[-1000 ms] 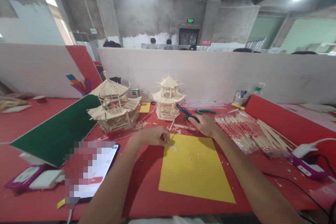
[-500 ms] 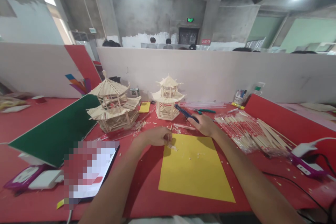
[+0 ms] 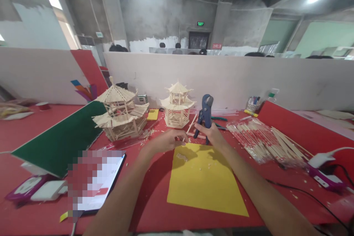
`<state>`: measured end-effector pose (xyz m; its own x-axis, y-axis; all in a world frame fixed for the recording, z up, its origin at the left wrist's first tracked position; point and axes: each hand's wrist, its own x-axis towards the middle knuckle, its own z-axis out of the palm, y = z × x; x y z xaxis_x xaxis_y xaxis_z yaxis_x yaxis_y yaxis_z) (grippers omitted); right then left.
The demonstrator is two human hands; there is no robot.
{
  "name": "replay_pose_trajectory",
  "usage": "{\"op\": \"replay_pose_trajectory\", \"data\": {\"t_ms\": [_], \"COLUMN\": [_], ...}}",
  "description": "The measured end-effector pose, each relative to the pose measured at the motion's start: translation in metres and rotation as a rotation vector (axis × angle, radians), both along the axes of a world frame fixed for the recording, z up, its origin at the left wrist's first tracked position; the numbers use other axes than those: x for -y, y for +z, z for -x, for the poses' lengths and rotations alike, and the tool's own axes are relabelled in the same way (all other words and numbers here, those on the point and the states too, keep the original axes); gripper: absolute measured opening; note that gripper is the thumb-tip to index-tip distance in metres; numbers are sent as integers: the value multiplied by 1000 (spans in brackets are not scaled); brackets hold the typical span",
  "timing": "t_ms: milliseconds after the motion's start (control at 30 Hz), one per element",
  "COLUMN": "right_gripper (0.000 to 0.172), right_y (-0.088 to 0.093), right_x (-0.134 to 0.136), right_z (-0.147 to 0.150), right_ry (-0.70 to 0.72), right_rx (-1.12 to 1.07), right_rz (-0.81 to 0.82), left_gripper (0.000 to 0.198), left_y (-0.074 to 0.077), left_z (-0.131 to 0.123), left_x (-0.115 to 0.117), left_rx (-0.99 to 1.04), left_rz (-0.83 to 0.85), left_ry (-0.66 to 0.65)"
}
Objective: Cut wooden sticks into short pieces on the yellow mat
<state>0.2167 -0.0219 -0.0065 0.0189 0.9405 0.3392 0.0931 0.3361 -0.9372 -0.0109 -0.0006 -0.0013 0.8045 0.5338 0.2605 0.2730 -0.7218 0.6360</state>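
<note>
My right hand (image 3: 211,134) is closed round the handles of a blue cutter (image 3: 205,112), held upright above the far edge of the yellow sheet (image 3: 204,180). My left hand (image 3: 170,139) pinches a thin wooden stick (image 3: 191,124) that slants up toward the cutter's jaws. A few short cut stick pieces (image 3: 181,157) lie on the yellow sheet just below my left hand. Two wooden stick pagoda models stand behind: a large one (image 3: 120,112) to the left and a smaller one (image 3: 177,104) just beyond my hands.
A pile of wrapped chopsticks (image 3: 265,140) lies to the right. A green board (image 3: 61,138) and a tablet (image 3: 96,180) sit to the left. Green pliers (image 3: 219,119) and a pen cup (image 3: 253,102) are near the white partition (image 3: 249,77). Cables and a white charger (image 3: 322,160) lie far right.
My right hand lifted the blue cutter from lying flat to upright. My left hand rose from the cut pieces and now holds a stick up toward the cutter.
</note>
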Motion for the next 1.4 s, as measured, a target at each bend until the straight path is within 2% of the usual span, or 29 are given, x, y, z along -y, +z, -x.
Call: {"op": "replay_pose_trajectory", "data": {"t_ms": [67, 167, 300, 433, 533, 633, 967, 1100, 1400], "right_gripper": [36, 37, 37, 35, 33, 30, 32, 28, 25], "right_y": [-3, -10, -18, -15, -9, -8, -18, -17, -21], "right_x": [0, -2, -6, -7, -7, -7, -10, -9, -12], "right_z": [7, 13, 15, 14, 10, 8, 14, 11, 7], "right_ry": [39, 120, 90, 92, 69, 58, 88, 110, 191], "right_rx": [-125, -198, -275, -473, -583, -637, -728, -685, -569], "right_rz": [22, 81, 119, 162, 213, 244, 257, 258, 318], "left_gripper": [16, 17, 17, 25, 20, 20, 21, 23, 13], "left_y": [-7, -14, -13, -8, -6, -5, -10, -9, -6], "left_z": [-3, -6, -9, -10, -9, -9, -17, -16, -12], "left_x": [-3, -6, -2, 2, 2, 2, 8, 10, 11], "left_rx": [-2, -3, 10, 137, 174, 173, 190, 157, 11], "left_rz": [-18, -12, 21, 55, -19, -54, -48, -66, -128], "left_ry": [1, -5, -6, 85, 189, 221, 198, 189, 88]}}
